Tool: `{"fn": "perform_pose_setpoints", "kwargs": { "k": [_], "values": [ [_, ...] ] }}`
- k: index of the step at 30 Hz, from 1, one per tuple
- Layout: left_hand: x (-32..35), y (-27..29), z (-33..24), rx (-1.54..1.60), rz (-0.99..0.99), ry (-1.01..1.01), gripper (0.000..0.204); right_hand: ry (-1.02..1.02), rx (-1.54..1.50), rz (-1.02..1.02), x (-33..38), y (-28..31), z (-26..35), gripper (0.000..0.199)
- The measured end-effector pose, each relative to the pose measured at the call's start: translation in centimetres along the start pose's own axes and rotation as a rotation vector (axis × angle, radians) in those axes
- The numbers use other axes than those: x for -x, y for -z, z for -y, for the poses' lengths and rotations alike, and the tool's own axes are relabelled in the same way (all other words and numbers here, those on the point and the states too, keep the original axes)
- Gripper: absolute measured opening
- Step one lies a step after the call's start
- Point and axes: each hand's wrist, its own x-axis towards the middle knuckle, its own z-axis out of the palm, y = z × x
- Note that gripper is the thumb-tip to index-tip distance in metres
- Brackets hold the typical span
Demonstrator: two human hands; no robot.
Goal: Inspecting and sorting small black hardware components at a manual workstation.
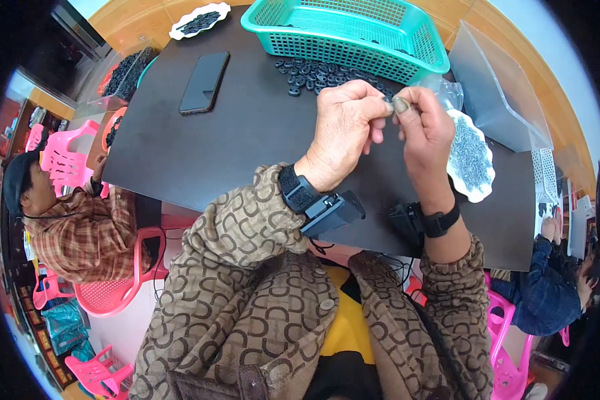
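Over the dark table, my left hand [343, 127] and my right hand [428, 130] meet with thumbs and forefingers pinched together. Both are closed on something too small to make out, mostly covered by the fingertips. Just beyond them lies a loose pile of small black oval parts [320, 72], which look like plastic pieces with openings in them. Beside my right hand is a white scalloped plate [477, 195] heaped with thin, silvery pin-like pieces [470, 157].
A teal plastic basket [353, 52] stands behind the pile, near a clear plastic bin [503, 87]. The table [247, 147] also bears a phone [205, 82] and another white plate [179, 31] with dark pieces. One person [80, 227] sits at left, another [543, 287] at right.
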Motion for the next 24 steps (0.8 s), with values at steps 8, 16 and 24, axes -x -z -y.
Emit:
{"fn": "perform_pose_setpoints", "kwargs": {
  "k": [8, 16, 24],
  "values": [
    [-1.0, -0.2, -0.6, -0.070, 0.018, 0.002, 0.018, -0.073, -0.052, -0.025, -0.4, 0.3, -0.7, 0.008],
    [-3.2, 3.5, -0.9, 0.021, -0.162, -0.091, 0.017, -0.021, 0.229, 0.159, -0.5, -0.1, -6.3, 0.014],
    [-3.7, 7.1, -1.6, 0.132, -0.152, -0.085, 0.020, 0.061, 0.622, 0.390, 0.7, -2.7, -7.3, 0.018]
  ]
}}
